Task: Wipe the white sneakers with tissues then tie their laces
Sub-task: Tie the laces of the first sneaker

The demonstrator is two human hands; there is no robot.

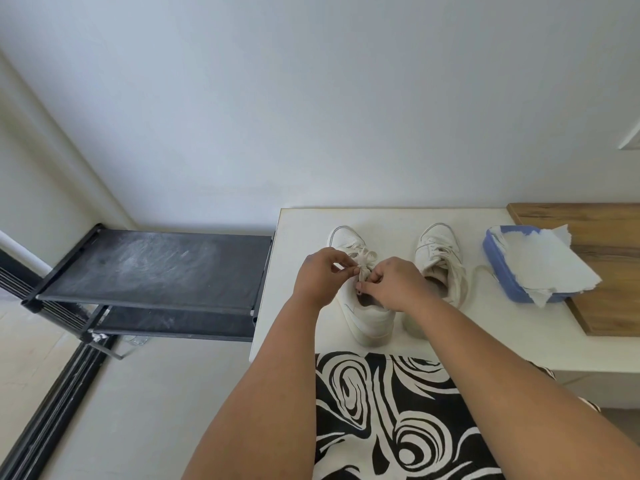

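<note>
Two white sneakers stand side by side on the white table (398,216), toes pointing away from me. Both my hands are over the left sneaker (367,317). My left hand (320,277) pinches a lace end at the tongue. My right hand (394,284) pinches the laces (366,259) just above the shoe's opening. The right sneaker (439,258) stands untouched, and its loose lace trails onto the table toward the right. A blue tissue container (502,271) with white tissues (543,265) spilling out lies to the right of the shoes.
A wooden board (609,237) lies at the table's right end under the tissue container. A black two-tier shoe rack (152,268) stands left of the table against the wall. Black-and-white patterned clothing (388,417) fills the foreground below my arms.
</note>
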